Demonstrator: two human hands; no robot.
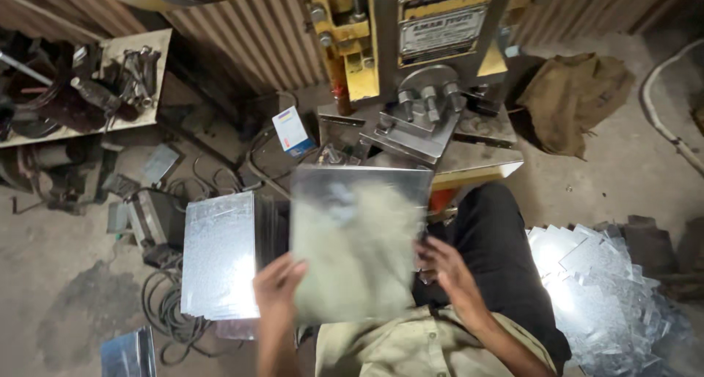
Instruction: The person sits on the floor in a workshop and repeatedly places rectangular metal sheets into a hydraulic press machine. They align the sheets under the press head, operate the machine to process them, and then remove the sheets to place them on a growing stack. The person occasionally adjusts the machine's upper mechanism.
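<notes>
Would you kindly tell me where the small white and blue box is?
In the head view, the small white and blue box lies on the floor left of the yellow press machine, above the stacked metal sheets.

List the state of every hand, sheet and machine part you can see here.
Left hand: gripping the held sheet's lower left edge.
Right hand: fingers spread at the sheet's right edge.
Held metal sheet: lifted, motion-blurred, in front of the press.
Stack of sheets: lying flat on the floor, left side.
Press machine: its bed bare of any sheet.
Pile of cut pieces: heaped loosely, right side.
Cable: coiled on the floor.
</notes>
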